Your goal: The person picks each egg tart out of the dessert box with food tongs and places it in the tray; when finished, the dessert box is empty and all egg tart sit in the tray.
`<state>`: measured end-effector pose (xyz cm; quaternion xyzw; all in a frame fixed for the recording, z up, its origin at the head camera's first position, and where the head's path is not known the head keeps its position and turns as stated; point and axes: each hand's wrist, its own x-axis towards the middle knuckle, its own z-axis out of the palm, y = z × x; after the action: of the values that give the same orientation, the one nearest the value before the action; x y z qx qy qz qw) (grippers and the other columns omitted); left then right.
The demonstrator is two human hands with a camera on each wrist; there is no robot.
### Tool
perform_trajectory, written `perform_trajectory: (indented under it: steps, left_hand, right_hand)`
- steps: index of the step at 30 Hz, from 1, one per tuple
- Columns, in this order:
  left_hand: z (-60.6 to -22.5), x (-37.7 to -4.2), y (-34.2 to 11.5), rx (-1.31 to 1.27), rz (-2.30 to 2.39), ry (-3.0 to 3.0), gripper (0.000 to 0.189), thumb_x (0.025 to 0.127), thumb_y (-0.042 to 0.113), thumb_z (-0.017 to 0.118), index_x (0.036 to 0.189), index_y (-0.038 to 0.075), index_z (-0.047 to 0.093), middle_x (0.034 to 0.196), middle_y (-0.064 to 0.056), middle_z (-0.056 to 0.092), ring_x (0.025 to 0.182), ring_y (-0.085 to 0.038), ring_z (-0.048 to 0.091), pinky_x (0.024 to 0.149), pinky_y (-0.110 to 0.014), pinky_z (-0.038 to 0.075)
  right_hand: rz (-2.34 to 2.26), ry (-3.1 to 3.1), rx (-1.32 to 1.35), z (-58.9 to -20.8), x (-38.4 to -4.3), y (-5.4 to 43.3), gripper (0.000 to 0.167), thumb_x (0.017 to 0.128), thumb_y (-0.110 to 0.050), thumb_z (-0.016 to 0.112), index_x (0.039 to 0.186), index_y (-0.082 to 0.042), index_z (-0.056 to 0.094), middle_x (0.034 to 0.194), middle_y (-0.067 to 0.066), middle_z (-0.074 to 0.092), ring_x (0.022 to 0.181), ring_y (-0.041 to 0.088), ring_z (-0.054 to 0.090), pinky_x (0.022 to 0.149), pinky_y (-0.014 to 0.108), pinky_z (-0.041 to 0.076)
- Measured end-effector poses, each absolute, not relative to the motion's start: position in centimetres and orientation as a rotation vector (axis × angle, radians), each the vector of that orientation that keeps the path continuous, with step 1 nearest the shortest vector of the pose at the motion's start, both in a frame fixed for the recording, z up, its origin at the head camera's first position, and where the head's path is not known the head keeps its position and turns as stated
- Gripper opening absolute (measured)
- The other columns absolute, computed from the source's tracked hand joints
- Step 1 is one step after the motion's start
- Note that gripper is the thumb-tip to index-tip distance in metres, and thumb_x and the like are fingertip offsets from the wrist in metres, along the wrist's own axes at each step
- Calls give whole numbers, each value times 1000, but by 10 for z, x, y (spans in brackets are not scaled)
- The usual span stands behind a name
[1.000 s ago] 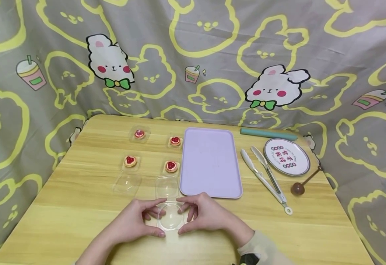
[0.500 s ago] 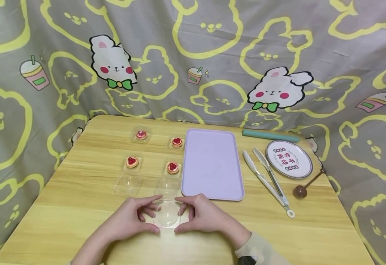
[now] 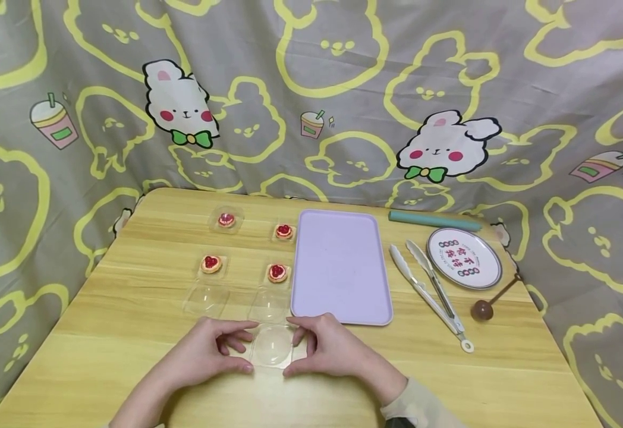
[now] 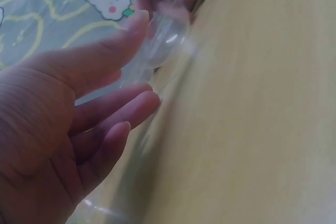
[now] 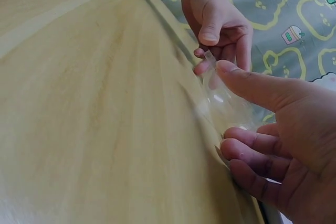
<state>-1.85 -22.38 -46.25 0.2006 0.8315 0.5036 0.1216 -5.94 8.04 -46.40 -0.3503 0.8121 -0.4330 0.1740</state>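
A small clear plastic box (image 3: 273, 346) with a rounded bulge lies near the front middle of the table, between both hands. My left hand (image 3: 204, 351) is at its left side, thumb and fingers spread and just apart from the edge. On the other side my right hand (image 3: 335, 351) holds the box's right edge, thumb at the near corner and index finger at the far one. Behind it lies another clear piece (image 3: 268, 304); whether the two are joined I cannot tell. Red-topped tarts (image 3: 277, 273) in clear boxes stand farther back, one beside an open clear lid (image 3: 206, 300).
A lilac tray (image 3: 340, 267) lies right of the tarts. Farther right are tongs (image 3: 429, 291), a white plate with red characters (image 3: 465, 258), a brown ball on a stick (image 3: 483, 310) and a green roll (image 3: 433, 220). A patterned curtain (image 3: 268, 148) borders the table (image 3: 103, 333).
My left fingers have drawn back slightly from the clear box, which they overlapped before. The right hand stays at its edge. Tarts and tray keep their places.
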Motion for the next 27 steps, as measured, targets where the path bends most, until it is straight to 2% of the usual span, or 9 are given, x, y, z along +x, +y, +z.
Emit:
perform_trajectory:
  steps: [6, 10, 16, 20, 23, 27]
  left_hand:
    - [-455, -23, -231, 588, 1466, 2479, 69, 81, 39, 93, 135, 2, 71, 109, -2, 79, 87, -13, 74, 73, -30, 63]
    - [-447, -30, -236, 608, 1460, 2552, 61, 85, 37, 90, 132, 2, 72, 108, -4, 79, 87, -13, 75, 73, -31, 63]
    - [-428, -45, -243, 605, 1457, 2672, 45, 87, 31, 90, 124, 8, 77, 110, -5, 79, 92, -19, 76, 74, -31, 63]
    - [-418, -59, -248, 611, 1479, 2710, 38, 87, 26, 91, 121, 14, 79, 112, 3, 79, 96, -26, 76, 75, -31, 62]
    - [-412, -71, -251, 612, 1504, 2726, 36, 86, 22, 91, 119, 15, 80, 113, 8, 78, 99, -26, 75, 77, -32, 62]
    - [-407, -85, -256, 592, 1521, 2758, 35, 87, 21, 91, 120, 15, 80, 116, 6, 77, 103, -25, 74, 80, -32, 62]
  right_hand:
    - [-1248, 2310, -1013, -457, -65, 90, 84, 79, -35, 97, 143, 5, 61, 98, -5, 74, 63, 0, 63, 57, 21, 56]
    - [-1239, 2327, -1011, -449, -73, 98, 79, 82, -33, 95, 143, 4, 61, 100, -1, 75, 64, 1, 64, 59, 22, 57]
    - [-1224, 2371, -1035, -431, -94, 106, 69, 87, -34, 90, 141, 1, 64, 103, 3, 76, 67, 4, 65, 61, 25, 58]
    - [-1227, 2412, -1071, -421, -110, 107, 63, 90, -33, 88, 139, 0, 66, 105, 5, 76, 69, 6, 66, 63, 26, 58]
    - [-1233, 2443, -1067, -414, -122, 106, 57, 91, -32, 87, 138, -4, 68, 106, 5, 77, 71, 8, 66, 64, 27, 58]
    - [-1272, 2457, -1056, -407, -139, 103, 51, 92, -28, 86, 136, -7, 70, 107, 5, 77, 73, 11, 66, 66, 29, 58]
